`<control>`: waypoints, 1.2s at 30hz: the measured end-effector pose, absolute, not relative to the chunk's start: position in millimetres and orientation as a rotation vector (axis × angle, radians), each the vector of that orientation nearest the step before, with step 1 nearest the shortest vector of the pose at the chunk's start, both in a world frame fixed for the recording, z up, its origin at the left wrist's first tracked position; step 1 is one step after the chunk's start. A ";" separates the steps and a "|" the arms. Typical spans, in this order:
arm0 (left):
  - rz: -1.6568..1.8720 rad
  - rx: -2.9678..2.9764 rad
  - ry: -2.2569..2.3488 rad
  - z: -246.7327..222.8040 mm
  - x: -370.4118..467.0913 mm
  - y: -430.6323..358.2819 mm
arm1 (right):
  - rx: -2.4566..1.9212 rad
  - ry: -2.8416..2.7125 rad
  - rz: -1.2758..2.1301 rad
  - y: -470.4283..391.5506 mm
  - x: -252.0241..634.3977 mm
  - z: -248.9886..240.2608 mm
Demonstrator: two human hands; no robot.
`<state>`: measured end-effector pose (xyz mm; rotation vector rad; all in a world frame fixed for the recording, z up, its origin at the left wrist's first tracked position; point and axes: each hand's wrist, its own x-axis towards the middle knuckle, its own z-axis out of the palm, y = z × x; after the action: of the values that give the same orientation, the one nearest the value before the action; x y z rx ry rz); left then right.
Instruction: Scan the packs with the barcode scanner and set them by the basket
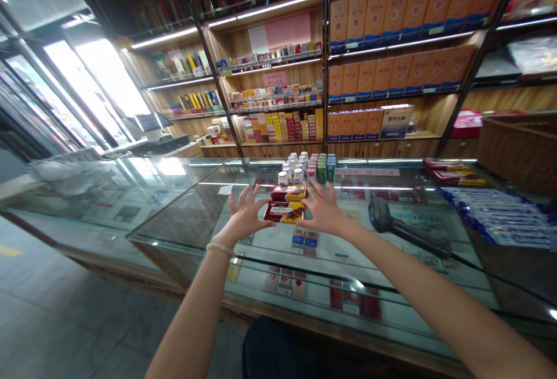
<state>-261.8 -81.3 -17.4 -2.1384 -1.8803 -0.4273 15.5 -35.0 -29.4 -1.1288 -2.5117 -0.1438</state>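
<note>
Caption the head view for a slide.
Left hand and right hand flank red-and-yellow packs on a glass counter, with a dark handheld scanner to the right.

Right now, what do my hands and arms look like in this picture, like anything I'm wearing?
Your left hand has a pale, beaded-looking bracelet at the wrist. Your right hand is ungloved too, with no bracelet visible. No sleeves show on either forearm.

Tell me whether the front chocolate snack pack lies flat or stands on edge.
The front chocolate snack pack appears to lie flat: its broad printed face shows upward between the spread left hand and right hand.
</note>
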 end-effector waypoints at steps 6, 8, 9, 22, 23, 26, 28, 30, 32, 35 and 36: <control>-0.434 -2.081 -1.791 -9.9 -258.8 -83.5 | -0.928 -2.419 -0.395 -31.1 17.3 -28.9; -0.471 -2.038 -1.733 -6.9 -256.1 -84.1 | -0.877 -2.381 -0.468 -29.9 20.1 -26.9; -0.490 -2.019 -1.709 -5.1 -254.2 -84.3 | -0.858 -2.363 -0.500 -29.2 21.9 -25.4; -0.685 -1.901 -1.627 22.3 -188.2 -70.8 | -0.797 -2.157 -0.730 -13.0 71.9 -0.9; -0.685 -1.909 -1.625 23.8 -181.8 -68.5 | -0.803 -2.149 -0.746 -12.3 77.4 0.2; -0.692 -1.952 -1.622 28.5 -163.3 -60.2 | -0.870 -2.154 -0.757 -11.0 95.0 3.8; -0.702 -1.977 -1.620 31.4 -151.1 -54.2 | -0.935 -2.175 -0.729 -10.2 107.6 6.8; -0.710 -1.994 -1.609 34.1 -138.6 -48.2 | -0.995 -2.179 -0.699 -9.2 120.5 9.7; -0.721 -2.003 -1.594 36.5 -125.7 -42.5 | -1.040 -2.161 -0.684 -8.0 133.8 12.2; -0.734 -2.027 -1.575 39.0 -105.6 -34.3 | -1.092 -2.130 -0.685 -6.3 154.0 14.4; -0.741 -2.035 -1.572 39.3 -98.8 -31.3 | -1.107 -2.120 -0.690 -5.9 160.7 14.6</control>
<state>-98.8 -31.3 39.3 -2.0353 -1.5716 -0.7406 160.7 -5.9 14.6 -1.1069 -2.1201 -0.6905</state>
